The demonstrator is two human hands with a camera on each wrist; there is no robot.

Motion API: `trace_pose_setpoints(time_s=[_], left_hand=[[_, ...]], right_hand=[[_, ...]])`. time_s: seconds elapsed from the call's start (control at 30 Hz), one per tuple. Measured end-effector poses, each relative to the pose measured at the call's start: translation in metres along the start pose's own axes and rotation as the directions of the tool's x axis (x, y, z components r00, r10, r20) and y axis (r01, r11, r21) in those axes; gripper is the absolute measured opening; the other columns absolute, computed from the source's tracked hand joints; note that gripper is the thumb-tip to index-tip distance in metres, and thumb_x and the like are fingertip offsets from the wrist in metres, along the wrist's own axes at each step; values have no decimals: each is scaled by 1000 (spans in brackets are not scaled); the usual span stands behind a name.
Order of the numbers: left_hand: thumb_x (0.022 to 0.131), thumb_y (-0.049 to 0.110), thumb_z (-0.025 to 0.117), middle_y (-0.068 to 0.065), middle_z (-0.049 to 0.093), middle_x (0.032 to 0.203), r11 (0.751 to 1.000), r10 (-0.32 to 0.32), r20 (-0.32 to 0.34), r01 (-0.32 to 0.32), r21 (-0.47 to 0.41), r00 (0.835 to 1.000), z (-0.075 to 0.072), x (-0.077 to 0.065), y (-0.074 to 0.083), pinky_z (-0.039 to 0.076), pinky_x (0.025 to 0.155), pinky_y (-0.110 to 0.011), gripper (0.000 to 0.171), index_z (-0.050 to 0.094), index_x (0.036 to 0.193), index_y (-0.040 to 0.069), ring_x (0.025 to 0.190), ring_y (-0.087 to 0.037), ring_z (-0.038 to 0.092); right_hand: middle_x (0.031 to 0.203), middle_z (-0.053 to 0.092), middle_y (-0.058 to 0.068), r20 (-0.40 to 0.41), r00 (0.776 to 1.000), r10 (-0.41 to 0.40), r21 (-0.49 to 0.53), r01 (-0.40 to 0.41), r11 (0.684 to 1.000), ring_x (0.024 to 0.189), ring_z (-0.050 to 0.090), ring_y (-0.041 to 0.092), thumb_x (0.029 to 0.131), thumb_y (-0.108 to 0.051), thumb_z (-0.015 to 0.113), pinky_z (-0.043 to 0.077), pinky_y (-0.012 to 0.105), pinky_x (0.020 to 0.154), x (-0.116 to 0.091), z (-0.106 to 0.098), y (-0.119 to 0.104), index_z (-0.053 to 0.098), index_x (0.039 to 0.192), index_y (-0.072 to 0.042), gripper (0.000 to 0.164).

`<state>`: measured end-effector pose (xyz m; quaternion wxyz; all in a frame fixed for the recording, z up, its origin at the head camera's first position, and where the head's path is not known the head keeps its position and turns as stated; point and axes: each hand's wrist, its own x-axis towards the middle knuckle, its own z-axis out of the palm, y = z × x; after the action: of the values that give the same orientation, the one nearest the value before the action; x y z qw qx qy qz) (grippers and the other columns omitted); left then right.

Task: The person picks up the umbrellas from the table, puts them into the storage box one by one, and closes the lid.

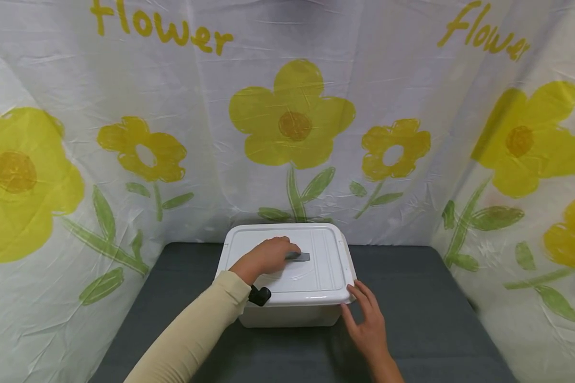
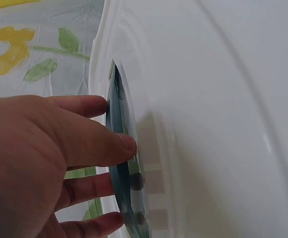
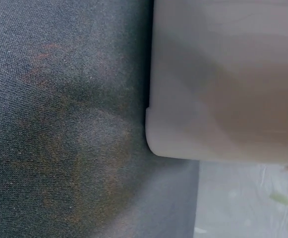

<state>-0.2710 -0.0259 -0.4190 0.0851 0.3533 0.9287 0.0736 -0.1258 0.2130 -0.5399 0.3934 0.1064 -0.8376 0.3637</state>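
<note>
A white storage box (image 1: 289,317) stands on the dark tabletop with its white lid (image 1: 321,276) on top. In the head view my left hand (image 1: 267,255) reaches over the lid and pinches its grey handle (image 1: 298,257). The left wrist view shows the thumb on one side of that handle (image 2: 115,114) and fingers on the other. My right hand (image 1: 368,322) touches the lid's front right corner with fingers extended and spread. From the right wrist, the box wall (image 3: 223,84) and its rounded lower corner fill much of the view, while that hand is nearly all hidden.
A dark grey cloth (image 1: 412,298) covers the table around the box. Behind it and along both sides hangs a white curtain (image 1: 211,133) printed with yellow flowers. A black wrist camera mount (image 1: 260,296) sits at the left wrist, over the lid's front edge.
</note>
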Motion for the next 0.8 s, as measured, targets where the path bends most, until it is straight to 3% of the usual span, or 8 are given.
trace_pose_setpoints(time_s=[0.37, 0.8], left_hand=[[91, -1, 54, -6, 62, 118, 999, 20, 9, -20, 27, 1000, 2, 6, 11, 48, 92, -42, 44, 63, 129, 21, 112, -25, 59], [91, 2, 55, -5, 63, 114, 1000, 5, -30, -4, 28, 1000, 10, 7, 9, 48, 90, -45, 43, 64, 127, 23, 108, -25, 59]], right_hand=[[130, 58, 16, -21, 999, 39, -20, -39, 999, 120, 54, 17, 73, 3, 74, 32, 8, 96, -6, -3, 5, 65, 122, -9, 51], [131, 56, 17, -21, 999, 45, -13, -45, 999, 121, 51, 13, 73, 5, 74, 32, 7, 96, -8, -2, 9, 64, 123, -9, 53]])
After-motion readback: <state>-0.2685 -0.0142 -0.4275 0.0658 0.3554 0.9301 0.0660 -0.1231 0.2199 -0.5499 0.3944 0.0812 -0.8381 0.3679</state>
